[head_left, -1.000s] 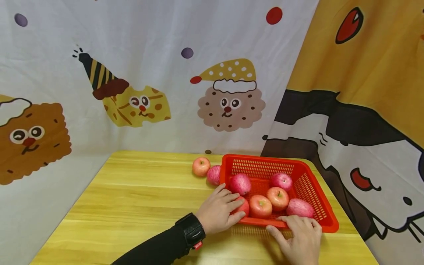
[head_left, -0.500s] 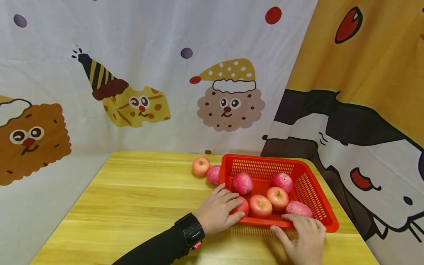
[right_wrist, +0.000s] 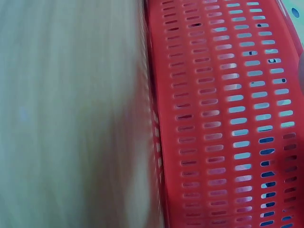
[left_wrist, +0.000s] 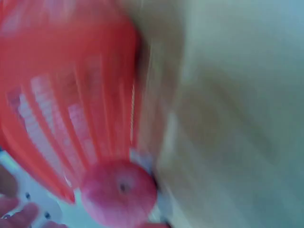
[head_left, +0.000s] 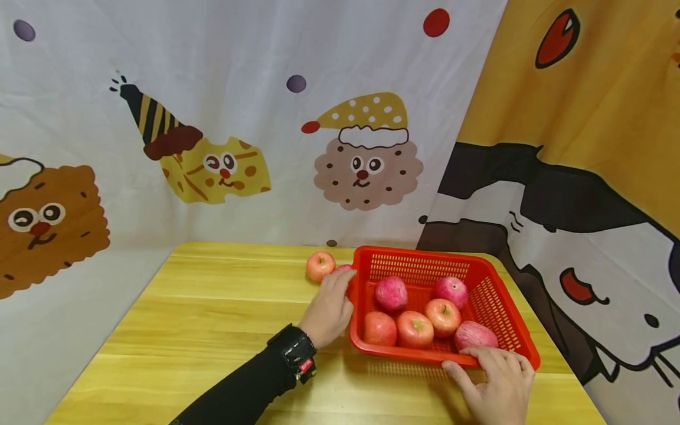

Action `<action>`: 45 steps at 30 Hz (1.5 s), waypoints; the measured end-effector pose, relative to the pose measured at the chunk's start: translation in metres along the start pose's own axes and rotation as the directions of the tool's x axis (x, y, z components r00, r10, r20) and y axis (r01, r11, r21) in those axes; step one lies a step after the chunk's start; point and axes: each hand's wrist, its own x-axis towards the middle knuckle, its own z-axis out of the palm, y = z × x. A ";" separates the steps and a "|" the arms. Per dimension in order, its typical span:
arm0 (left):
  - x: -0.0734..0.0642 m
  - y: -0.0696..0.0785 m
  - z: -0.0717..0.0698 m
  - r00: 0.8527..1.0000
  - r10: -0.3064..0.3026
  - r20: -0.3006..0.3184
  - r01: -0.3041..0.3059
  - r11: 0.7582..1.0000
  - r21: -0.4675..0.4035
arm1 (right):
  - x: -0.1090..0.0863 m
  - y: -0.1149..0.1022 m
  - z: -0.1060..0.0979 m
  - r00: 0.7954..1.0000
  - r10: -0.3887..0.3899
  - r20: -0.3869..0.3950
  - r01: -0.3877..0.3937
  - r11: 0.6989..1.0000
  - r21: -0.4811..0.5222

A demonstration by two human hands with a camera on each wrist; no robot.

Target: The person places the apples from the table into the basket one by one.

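Note:
A red plastic basket (head_left: 404, 354) with slotted walls holds several apples. Among them are a reddish apple (head_left: 380, 329) in the near left corner, an orange-pink apple (head_left: 415, 330) beside it and a pink apple (head_left: 476, 335) at the near right. My left hand (head_left: 329, 310) is beside the basket's left wall, holding nothing, its fingers extended near a pink apple (left_wrist: 118, 192) on the table. That apple is mostly hidden by the hand in the head view. My right hand (head_left: 498, 383) grips the front rim, fingers over it and thumb outside.
Another orange-pink apple (head_left: 321, 267) lies on the wooden table (head_left: 212, 319), left of the basket near the back edge. Cartoon-printed curtains (head_left: 244, 224) hang behind the table and at its sides.
My left hand has come off the reddish apple in the near left corner and moved left and back, outside the basket. My right hand has slid slightly right along the front rim.

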 end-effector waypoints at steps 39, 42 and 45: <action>-0.050 -0.037 -0.021 0.952 -0.105 0.289 0.060 0.985 0.161 | 0.001 -0.011 0.008 0.997 -0.074 0.006 0.074 0.997 -0.010; -0.059 -0.038 -0.027 0.948 -0.111 0.299 0.069 0.987 0.146 | 0.000 -0.017 0.009 0.997 -0.067 0.029 0.067 0.998 -0.014; -0.066 -0.039 -0.033 0.947 -0.111 0.301 0.078 0.989 0.122 | -0.001 -0.021 0.010 0.997 -0.063 0.042 0.064 0.998 -0.019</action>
